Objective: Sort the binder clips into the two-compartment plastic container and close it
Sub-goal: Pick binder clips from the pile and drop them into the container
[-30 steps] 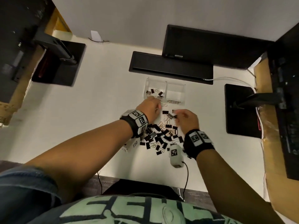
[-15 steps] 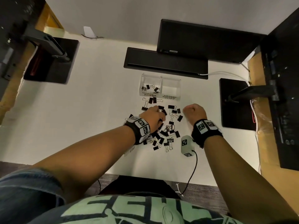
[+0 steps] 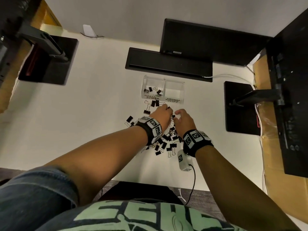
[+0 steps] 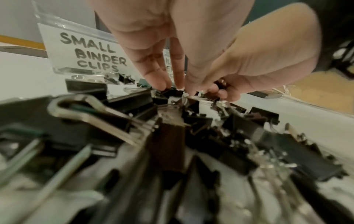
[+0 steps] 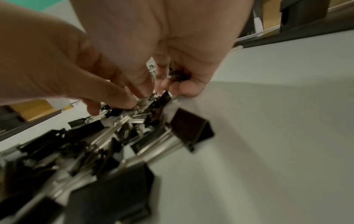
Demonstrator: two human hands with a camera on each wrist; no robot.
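While both hands work the pile of binder clips (image 3: pixel 164 140) on the counter (image 3: pixel 100 100), the step in hand is picking, mid-sort. The left hand (image 3: pixel 162 115) reaches down with straight fingers (image 4: pixel 159 81) touching small clips at the far edge of the pile; no closed grip on any clip shows there. The right hand (image 3: pixel 183 120) has its last fingers curled round a few small clips (image 5: pixel 179 76) tucked in the palm, while thumb and forefinger poke at another clip on the heap.

The clear container (image 3: pixel 163 90) sits just beyond the pile, open. Its left compartment, labelled small binder clips, holds a few clips (image 3: pixel 152 90); the right one, labelled medium, looks empty. Lid not visible, cannot tell where it is.

Task is early: most clips lie loose on the counter, small and medium mixed.

Next move likely: pinch one more small clip, then carry the handful to the left compartment and let go. Needs care telling sizes apart in the tangle, since wire handles interlock and may drag neighbours along.
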